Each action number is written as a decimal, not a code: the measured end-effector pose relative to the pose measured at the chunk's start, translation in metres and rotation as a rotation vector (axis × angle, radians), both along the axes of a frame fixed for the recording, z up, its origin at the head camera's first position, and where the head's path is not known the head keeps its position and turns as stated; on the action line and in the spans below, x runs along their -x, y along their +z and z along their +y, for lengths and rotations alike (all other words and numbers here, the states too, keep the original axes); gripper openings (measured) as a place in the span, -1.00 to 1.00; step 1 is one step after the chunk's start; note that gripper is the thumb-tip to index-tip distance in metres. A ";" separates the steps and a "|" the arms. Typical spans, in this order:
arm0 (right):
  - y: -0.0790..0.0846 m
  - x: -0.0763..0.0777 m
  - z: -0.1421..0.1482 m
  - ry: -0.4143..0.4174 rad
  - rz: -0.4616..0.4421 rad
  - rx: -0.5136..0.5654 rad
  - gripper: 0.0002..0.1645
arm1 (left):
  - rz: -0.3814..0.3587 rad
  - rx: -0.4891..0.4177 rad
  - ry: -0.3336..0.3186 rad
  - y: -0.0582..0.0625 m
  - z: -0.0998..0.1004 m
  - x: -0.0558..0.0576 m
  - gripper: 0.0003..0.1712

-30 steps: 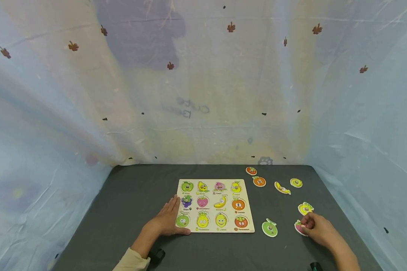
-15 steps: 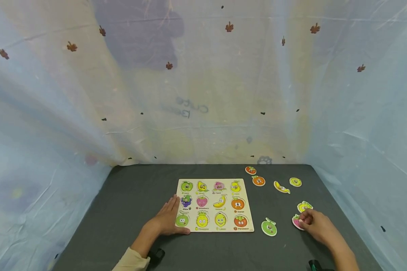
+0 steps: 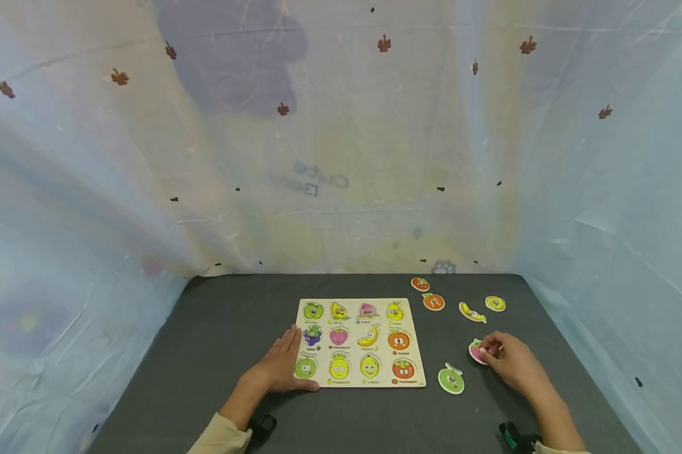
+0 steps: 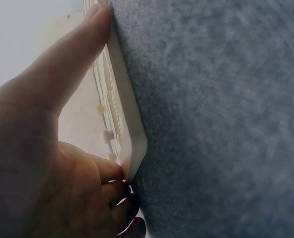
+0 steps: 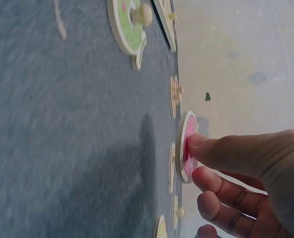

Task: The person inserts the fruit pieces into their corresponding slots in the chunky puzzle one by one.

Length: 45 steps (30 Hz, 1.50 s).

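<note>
My right hand [image 3: 514, 362] pinches a pink strawberry puzzle piece [image 3: 476, 352] between thumb and fingers. In the right wrist view the strawberry piece [image 5: 186, 148] stands tilted above the dark cloth, its middle covered by the thumb. My left hand [image 3: 284, 366] rests at the near left corner of a pale fruit puzzle board [image 3: 355, 381]. Its fingers lie along the left side and its thumb along the near edge. The left wrist view shows the thumb and fingers touching the board's rim [image 4: 124, 94]. A green melon piece [image 3: 451, 379] lies between the board and my right hand.
Beyond the right hand lie a banana piece [image 3: 473, 313], a round yellow piece [image 3: 495, 304], an orange piece [image 3: 433, 302] and a persimmon piece [image 3: 420, 284]. Another yellow piece [image 5: 160, 229] shows in the right wrist view. A patterned curtain [image 3: 341, 239] hangs behind the dark table [image 3: 233, 315].
My right hand has lifted the strawberry piece and carried it left and away from me, past the melon piece. The yellow piece beside it is now hidden in the head view. My left hand stays put.
</note>
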State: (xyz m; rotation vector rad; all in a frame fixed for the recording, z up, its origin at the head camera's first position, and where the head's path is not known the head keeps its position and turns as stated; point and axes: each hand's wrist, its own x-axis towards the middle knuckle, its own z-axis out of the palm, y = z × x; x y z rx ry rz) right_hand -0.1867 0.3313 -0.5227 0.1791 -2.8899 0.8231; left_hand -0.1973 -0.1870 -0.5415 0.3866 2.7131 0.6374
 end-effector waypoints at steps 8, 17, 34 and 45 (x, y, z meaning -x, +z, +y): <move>0.003 0.006 -0.013 0.047 0.019 0.043 -0.86 | 0.022 0.000 0.012 -0.013 -0.002 0.006 0.64; 0.005 0.016 -0.031 0.081 0.023 0.057 -0.87 | -0.011 0.008 0.008 0.001 0.000 0.001 0.64; 0.006 0.033 -0.068 0.124 0.004 0.044 -0.89 | 0.007 0.008 0.009 0.004 0.003 -0.002 0.60; 0.003 0.043 -0.097 0.166 0.017 0.039 -0.86 | 0.012 -0.006 0.004 -0.011 -0.003 0.003 0.69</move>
